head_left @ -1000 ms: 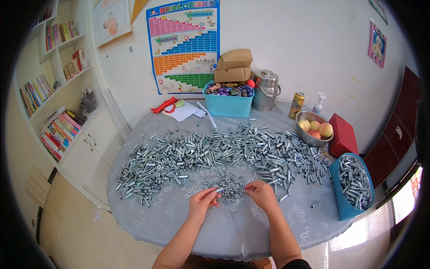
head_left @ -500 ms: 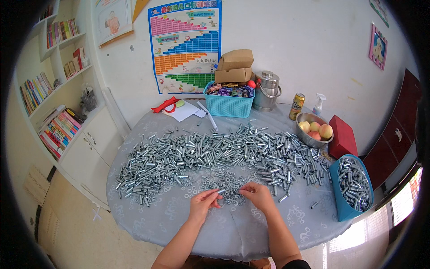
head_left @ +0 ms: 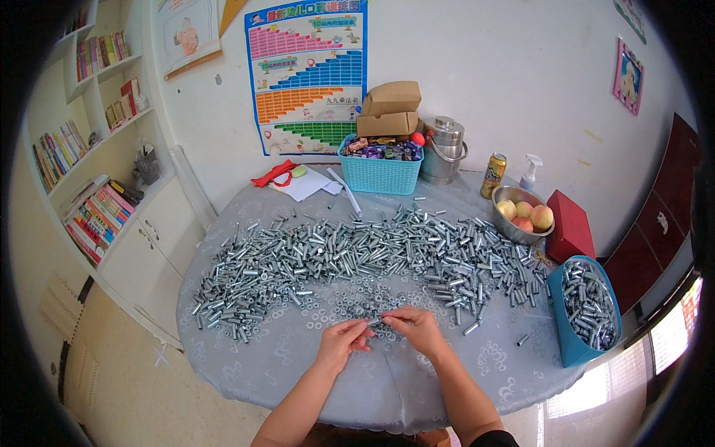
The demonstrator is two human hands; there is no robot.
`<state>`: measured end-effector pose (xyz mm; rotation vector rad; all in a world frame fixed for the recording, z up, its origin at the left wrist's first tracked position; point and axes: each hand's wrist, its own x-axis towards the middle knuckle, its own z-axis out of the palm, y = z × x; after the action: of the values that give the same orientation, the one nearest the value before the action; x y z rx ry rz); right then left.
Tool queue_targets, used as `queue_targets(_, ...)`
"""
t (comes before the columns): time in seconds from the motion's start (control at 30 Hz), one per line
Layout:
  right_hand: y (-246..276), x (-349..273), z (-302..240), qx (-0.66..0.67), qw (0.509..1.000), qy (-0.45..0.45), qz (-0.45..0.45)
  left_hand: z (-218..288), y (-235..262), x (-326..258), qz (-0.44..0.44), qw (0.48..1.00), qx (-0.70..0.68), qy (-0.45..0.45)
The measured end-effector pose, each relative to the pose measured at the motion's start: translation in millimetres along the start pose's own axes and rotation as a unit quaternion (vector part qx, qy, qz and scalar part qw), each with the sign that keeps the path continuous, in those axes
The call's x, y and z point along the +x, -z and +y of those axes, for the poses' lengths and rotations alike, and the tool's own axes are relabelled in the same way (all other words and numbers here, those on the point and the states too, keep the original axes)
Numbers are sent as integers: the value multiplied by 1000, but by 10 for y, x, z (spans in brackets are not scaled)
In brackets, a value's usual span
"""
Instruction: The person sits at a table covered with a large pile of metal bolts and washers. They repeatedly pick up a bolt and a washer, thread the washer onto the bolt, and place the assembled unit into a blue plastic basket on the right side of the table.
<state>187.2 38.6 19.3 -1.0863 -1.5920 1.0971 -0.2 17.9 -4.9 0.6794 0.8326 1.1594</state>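
Note:
My left hand (head_left: 342, 344) is closed in a pinch on a short silver metal bolt (head_left: 373, 322), its tip pointing right. Against that tip sit the pinched fingers of my right hand (head_left: 418, 330); whatever small piece they hold is hidden. Both hands are above the front half of the table, just over a scatter of small metal washers and nuts (head_left: 350, 299). Behind these, a wide heap of similar silver cylindrical bolts (head_left: 357, 249) curves across the table.
On the right edge of the grey-clothed table (head_left: 298, 384) stands a blue bin (head_left: 568, 335) full of bolts. A steel bowl of fruit (head_left: 514, 232), red box (head_left: 570, 227), drink can (head_left: 493, 176), spray bottle (head_left: 529, 173), turquoise basket (head_left: 380, 176) and metal pot (head_left: 444, 153) line the back.
My right hand has moved left, bringing its fingertips from a gap away to the end of the bolt. The left hand has shifted slightly right, still holding the bolt.

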Motion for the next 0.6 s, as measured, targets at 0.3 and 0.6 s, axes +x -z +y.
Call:
queue_targets(0.3, 7, -33, -135, -81, 996, 26, 34, -11, -10, 14, 13, 1000, 2, -13)
queue_targets(0.6, 476, 42, 55, -187, 951, 3, 247, -2, 29, 25, 19, 999, -18, -41)
